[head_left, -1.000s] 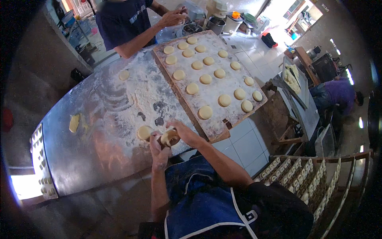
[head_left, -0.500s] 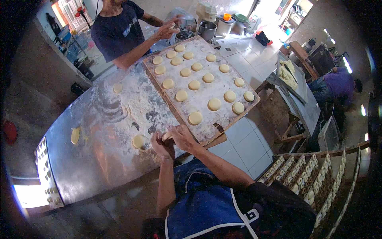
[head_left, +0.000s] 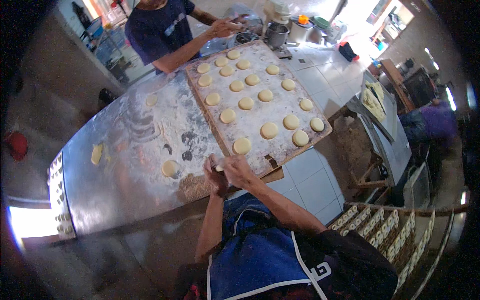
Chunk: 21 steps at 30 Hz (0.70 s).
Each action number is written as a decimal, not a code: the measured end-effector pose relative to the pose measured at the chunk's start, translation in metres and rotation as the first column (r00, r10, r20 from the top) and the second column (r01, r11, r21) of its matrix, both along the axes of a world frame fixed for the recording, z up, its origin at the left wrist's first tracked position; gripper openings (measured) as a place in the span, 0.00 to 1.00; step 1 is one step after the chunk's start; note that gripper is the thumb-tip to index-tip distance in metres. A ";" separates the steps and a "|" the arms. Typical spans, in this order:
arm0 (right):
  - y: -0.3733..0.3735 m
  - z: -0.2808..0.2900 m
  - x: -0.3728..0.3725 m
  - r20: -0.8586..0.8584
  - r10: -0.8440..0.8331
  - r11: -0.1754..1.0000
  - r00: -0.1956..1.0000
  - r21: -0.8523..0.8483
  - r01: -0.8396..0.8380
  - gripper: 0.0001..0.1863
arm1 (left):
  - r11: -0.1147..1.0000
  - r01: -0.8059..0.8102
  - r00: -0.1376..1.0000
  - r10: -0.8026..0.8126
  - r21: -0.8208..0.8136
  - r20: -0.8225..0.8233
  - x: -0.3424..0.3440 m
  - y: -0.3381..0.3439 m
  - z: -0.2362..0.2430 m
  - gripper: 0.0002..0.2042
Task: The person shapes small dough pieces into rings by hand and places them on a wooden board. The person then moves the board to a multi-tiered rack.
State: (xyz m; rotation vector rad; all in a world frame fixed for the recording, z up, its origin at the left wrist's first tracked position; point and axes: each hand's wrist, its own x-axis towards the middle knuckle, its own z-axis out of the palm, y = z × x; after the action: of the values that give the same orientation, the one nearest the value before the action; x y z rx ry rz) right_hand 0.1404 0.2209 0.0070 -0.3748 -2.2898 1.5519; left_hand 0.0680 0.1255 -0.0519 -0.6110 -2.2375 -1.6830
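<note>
Close together at the table's front edge, beside the board's near corner, my left hand [head_left: 215,178] and my right hand [head_left: 238,171] pinch one pale dough piece [head_left: 219,168] between them. My fingers cover most of it. To the left of my hands, a flat dough round [head_left: 170,168] lies on the floury metal table [head_left: 115,190]. Just beyond my right hand is a wooden board [head_left: 257,157] dusted with flour, bearing several dough rounds; the nearest round [head_left: 242,146] sits close to my fingers.
Across the table a person in a dark shirt [head_left: 160,32] works with both hands raised. A dough scrap [head_left: 97,154] and another round [head_left: 151,100] lie on the table. Racks of ring-shaped dough [head_left: 385,230] stand at the lower right. Behind are a mixer [head_left: 276,32] and a dough tray [head_left: 372,102].
The view has shifted a little. My hands, still together on the dough piece, have moved slightly right toward the board. The other person's hands have changed position.
</note>
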 end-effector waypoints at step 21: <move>0.065 0.018 0.080 0.026 0.075 0.845 0.997 -0.532 -0.050 0.08 | 0.965 0.233 0.903 -0.261 0.122 0.341 0.083 0.038 -0.009 0.20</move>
State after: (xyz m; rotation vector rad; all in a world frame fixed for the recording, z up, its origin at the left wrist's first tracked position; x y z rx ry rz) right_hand 0.2199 0.2857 0.0250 -0.4784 -1.8764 2.2285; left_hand 0.1514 0.1636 -0.0609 -0.6375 -2.3993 -2.1479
